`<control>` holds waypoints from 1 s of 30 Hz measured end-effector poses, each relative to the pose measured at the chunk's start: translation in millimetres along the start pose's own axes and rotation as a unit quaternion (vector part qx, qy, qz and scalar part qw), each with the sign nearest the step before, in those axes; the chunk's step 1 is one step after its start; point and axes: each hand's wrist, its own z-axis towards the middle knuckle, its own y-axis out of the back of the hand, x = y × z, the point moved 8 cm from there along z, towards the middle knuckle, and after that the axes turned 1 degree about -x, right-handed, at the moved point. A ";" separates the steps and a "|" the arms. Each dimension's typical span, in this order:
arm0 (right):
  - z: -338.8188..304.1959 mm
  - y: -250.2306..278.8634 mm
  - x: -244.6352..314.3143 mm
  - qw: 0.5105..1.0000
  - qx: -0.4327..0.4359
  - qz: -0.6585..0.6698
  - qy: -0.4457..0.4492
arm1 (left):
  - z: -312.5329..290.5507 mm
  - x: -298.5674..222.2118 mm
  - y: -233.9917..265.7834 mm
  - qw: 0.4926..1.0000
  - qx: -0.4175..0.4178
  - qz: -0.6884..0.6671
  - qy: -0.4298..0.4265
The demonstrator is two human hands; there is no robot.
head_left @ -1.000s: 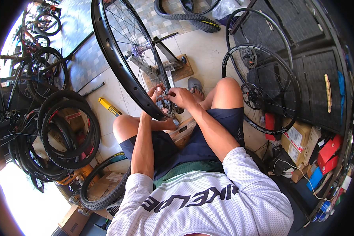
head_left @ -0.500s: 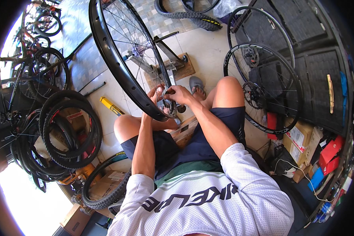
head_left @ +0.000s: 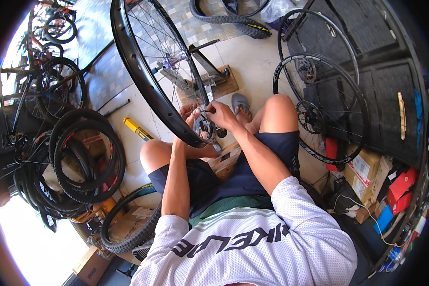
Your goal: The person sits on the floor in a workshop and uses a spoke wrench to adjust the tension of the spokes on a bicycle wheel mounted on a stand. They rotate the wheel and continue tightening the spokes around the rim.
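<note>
A black wide bicycle wheel rim (head_left: 140,76) with thin spokes stands upright before me, mounted in a metal truing stand (head_left: 202,62) on a wooden base (head_left: 231,82). My left hand (head_left: 189,114) is at the near part of the wheel, its fingers bent together among the spokes; what they hold, if anything, is hidden. On the wheel's right side, my right hand (head_left: 220,116) pinches a small dark piece too small to name, close to the left fingertips. Just below both hands, part of the stand meets the rim's near end.
Several tyres (head_left: 88,157) hang in a stack at left, near parked bicycles. Two spoked wheels (head_left: 319,107) lean on black panels at right. A yellow tool or box (head_left: 137,128) lies on the floor by my left knee. Cardboard boxes (head_left: 364,174) stand at lower right.
My right hand has moved slightly right and its fingers have turned, showing more of the dark piece. My left hand stays among the spokes. The whole view has shifted a little.
</note>
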 end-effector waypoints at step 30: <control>3.7 -20.4 -21.0 0.980 0.149 0.119 -0.059 | 16.7 13.5 -1.5 0.998 0.008 0.059 -0.009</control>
